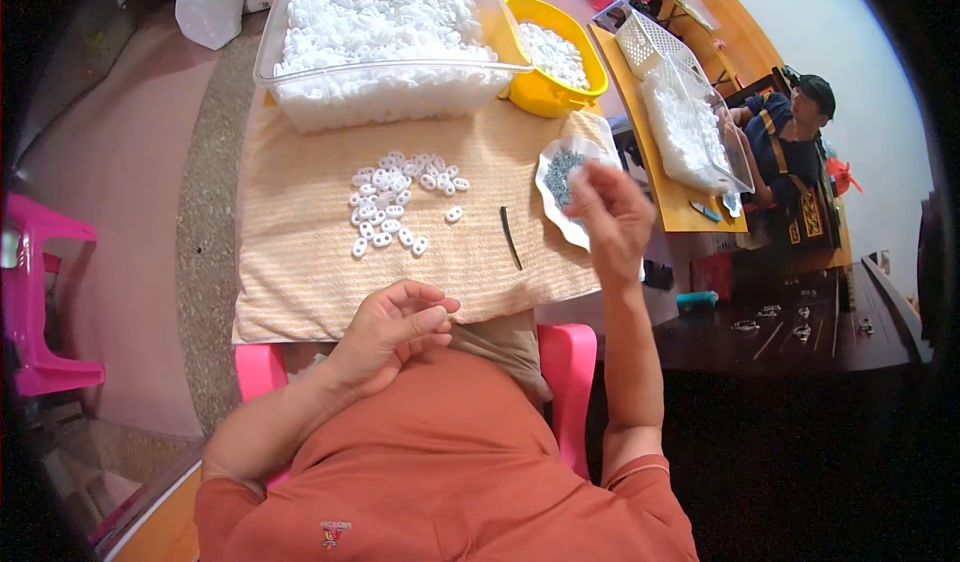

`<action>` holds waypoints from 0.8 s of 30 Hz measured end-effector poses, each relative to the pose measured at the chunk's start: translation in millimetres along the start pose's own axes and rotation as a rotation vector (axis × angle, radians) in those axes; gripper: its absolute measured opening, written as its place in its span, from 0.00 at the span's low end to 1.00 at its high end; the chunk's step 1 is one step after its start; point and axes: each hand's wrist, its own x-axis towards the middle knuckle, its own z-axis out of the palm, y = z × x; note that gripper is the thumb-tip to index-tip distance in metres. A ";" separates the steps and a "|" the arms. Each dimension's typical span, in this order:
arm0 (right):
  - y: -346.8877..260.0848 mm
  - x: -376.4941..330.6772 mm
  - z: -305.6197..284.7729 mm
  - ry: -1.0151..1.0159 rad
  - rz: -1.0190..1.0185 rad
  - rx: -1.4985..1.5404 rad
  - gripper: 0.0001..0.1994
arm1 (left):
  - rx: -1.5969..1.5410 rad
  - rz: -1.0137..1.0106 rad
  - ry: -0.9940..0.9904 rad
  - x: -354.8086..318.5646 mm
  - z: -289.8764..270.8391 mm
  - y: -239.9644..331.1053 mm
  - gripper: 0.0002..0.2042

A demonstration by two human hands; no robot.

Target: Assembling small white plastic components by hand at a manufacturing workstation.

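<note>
Two-holed white plastic pieces (pixel 392 211) lay loose on the towel-covered bench (pixel 300 222), similar ones filling the clear tub (pixel 400 65); much seemed to remain, finished pieces indistinguishable. The left hand (pixel 400 327) curled loosely; the blurred right hand (pixel 615 212), fingers bunched, partly hid the scalloped dish (pixel 575 230) of grey parts (pixel 560 174). Whether either gripped anything was unclear.

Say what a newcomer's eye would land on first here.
Probably the large clear tub heaped with white pieces at the table's far end, with a bright yellow basin at its right. Next, the loose cluster of white two-holed pieces on the striped towel. At the towel's right side, the right hand is by a scalloped white dish of small grey pieces.
</note>
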 end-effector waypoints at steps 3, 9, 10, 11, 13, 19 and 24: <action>-14.8 31.2 -2.3 0.189 -0.226 0.044 0.11 | 0.006 -0.002 -0.017 -1.0 -1.1 0.0 0.11; -31.6 51.3 2.0 0.267 -0.458 -0.059 0.08 | 0.002 0.009 -0.037 -0.6 -3.2 -0.4 0.08; -33.4 51.6 3.5 0.266 -0.460 -0.059 0.08 | 0.005 0.007 -0.033 -0.3 -3.0 -0.1 0.08; -35.3 51.0 6.3 0.271 -0.481 -0.099 0.08 | 0.007 0.005 -0.028 -0.3 -2.9 0.1 0.08; -35.9 49.4 9.4 0.276 -0.503 -0.141 0.07 | 0.013 -0.006 -0.031 -1.3 -4.0 1.2 0.08; -34.4 44.6 8.6 0.312 -0.642 -0.258 0.11 | 0.018 -0.018 -0.031 -1.8 -3.3 2.5 0.08; -32.8 76.2 7.5 0.444 -0.685 -0.244 0.12 | 0.030 -0.008 -0.028 -2.9 -4.6 1.2 0.08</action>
